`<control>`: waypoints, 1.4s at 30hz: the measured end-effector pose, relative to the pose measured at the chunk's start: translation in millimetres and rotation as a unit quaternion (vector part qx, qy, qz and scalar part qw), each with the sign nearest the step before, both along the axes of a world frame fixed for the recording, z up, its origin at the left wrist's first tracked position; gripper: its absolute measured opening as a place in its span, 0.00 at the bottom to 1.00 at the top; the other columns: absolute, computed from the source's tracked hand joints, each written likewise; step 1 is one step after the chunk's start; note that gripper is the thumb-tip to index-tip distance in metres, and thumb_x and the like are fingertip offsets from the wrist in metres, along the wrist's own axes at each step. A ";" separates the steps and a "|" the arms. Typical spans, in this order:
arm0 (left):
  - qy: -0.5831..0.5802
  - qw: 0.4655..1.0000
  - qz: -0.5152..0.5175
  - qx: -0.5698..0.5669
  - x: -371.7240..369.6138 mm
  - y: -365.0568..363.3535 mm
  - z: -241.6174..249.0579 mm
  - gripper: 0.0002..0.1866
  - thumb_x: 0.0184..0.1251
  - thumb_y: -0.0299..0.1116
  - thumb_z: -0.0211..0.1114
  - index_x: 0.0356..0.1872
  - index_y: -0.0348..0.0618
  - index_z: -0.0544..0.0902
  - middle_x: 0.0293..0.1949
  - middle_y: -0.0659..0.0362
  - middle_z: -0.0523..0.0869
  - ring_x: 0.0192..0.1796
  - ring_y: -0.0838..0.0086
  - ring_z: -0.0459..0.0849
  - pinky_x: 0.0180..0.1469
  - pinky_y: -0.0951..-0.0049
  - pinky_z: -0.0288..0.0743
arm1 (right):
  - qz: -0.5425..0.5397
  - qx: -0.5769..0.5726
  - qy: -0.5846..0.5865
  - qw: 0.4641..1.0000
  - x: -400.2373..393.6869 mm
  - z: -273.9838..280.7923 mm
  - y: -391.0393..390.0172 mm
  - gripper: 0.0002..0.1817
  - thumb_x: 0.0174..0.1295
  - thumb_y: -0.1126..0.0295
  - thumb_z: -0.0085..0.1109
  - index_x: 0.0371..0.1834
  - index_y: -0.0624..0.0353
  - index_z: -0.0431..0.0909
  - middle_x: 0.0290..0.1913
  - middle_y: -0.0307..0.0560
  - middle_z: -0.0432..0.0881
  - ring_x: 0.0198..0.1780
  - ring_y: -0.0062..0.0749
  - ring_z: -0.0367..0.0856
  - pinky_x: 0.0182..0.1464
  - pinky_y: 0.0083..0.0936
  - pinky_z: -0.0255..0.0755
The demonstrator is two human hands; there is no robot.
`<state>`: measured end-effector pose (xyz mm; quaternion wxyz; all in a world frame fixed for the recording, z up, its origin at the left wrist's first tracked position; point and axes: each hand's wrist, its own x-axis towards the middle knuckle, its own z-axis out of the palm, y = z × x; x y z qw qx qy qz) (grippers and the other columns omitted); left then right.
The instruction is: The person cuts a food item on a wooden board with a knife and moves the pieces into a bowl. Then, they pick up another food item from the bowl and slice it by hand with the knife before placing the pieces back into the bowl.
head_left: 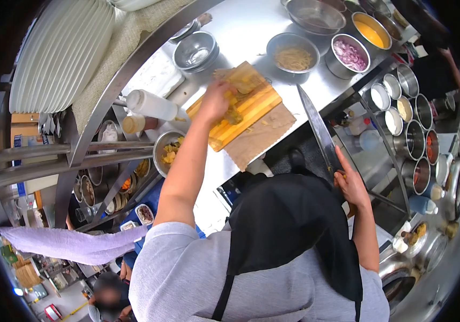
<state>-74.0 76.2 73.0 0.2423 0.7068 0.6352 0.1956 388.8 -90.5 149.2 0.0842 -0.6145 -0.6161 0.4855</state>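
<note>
My left hand (216, 102) is over the wooden cutting board (265, 99), its fingers closed around some yellow-green vegetable pieces (233, 114) and slightly blurred. Several of these pieces lie on the board beside the hand; their exact kind is hard to make out. Out to the right, away from the board, my right hand (350, 181) grips the handle of a long kitchen knife (318, 126), its blade pointing up and to the left. A metal bowl (160, 155) with yellow pieces stands left of the board, next to my left forearm.
Brown paper (270, 134) lies under the board. Behind it are stacked metal bowls (196, 51), a bowl of pale strips (293, 52) and chopped red onion (349, 53). A squeeze bottle (152, 104) stands left, below a metal shelf with plates (61, 59). Another person (109, 295) is at lower left.
</note>
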 end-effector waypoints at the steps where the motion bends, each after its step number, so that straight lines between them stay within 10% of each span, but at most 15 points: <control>1: 0.003 1.000 0.005 -0.001 0.1 -15.2 -6.2 0.22 0.55 0.15 0.59 0.48 0.46 0.89 0.59 0.46 0.83 0.64 0.49 0.79 0.68 0.54 0.74 | 0.005 -0.001 0.003 1.000 -0.8 -1.2 4.5 0.44 0.71 0.75 0.52 0.89 0.33 0.51 0.28 0.53 0.83 0.33 0.44 0.84 0.48 0.40 0.78; 20: -0.074 0.963 0.248 -0.075 -32.2 -82.0 -4.0 0.20 0.62 0.28 0.69 0.57 0.46 0.84 0.49 0.45 0.86 0.50 0.49 0.87 0.53 0.56 0.81 | 0.233 -0.004 -0.016 0.972 -101.9 -16.5 78.5 0.44 0.71 0.74 0.54 0.88 0.30 0.51 0.31 0.66 0.83 0.37 0.64 0.84 0.44 0.54 0.71; 28: 0.123 0.987 0.099 -0.002 -21.5 -153.0 -13.9 0.18 0.62 0.25 0.64 0.53 0.47 0.86 0.50 0.48 0.86 0.54 0.49 0.83 0.58 0.51 0.79 | 0.233 -0.027 -0.030 0.972 -109.9 -20.2 82.4 0.43 0.73 0.74 0.53 0.88 0.28 0.50 0.31 0.60 0.84 0.36 0.55 0.86 0.47 0.50 0.74; 30: 0.155 0.987 0.048 0.019 -14.9 -162.0 -27.5 0.12 0.65 0.25 0.61 0.47 0.45 0.87 0.46 0.49 0.86 0.56 0.51 0.83 0.58 0.53 0.79 | 0.218 -0.026 -0.022 0.975 -107.1 -27.3 81.6 0.44 0.75 0.76 0.53 0.88 0.27 0.50 0.28 0.49 0.81 0.31 0.40 0.80 0.46 0.38 0.77; 35: 0.151 0.986 0.067 0.017 -14.6 -149.9 -39.4 0.10 0.66 0.26 0.60 0.45 0.46 0.87 0.42 0.51 0.87 0.51 0.52 0.85 0.55 0.53 0.80 | 0.227 -0.023 -0.018 0.974 -105.1 -27.6 78.9 0.43 0.73 0.75 0.53 0.88 0.28 0.50 0.30 0.55 0.84 0.35 0.51 0.85 0.47 0.46 0.76; 38: 0.133 0.986 0.086 0.056 -3.6 -142.9 -31.8 0.08 0.68 0.27 0.60 0.42 0.44 0.87 0.41 0.49 0.88 0.49 0.50 0.87 0.52 0.55 0.82 | 0.219 -0.034 -0.024 0.975 -105.2 -22.0 78.2 0.43 0.73 0.75 0.53 0.88 0.28 0.51 0.30 0.55 0.84 0.35 0.50 0.84 0.48 0.45 0.76; 42: -0.225 0.937 0.240 -0.115 11.5 -120.1 -18.8 0.08 0.78 0.29 0.59 0.49 0.41 0.84 0.42 0.53 0.89 0.50 0.60 0.89 0.51 0.61 0.83 | 0.193 -0.036 -0.022 0.980 -96.0 -20.5 74.4 0.43 0.72 0.75 0.53 0.88 0.30 0.52 0.31 0.55 0.84 0.35 0.48 0.84 0.48 0.44 0.76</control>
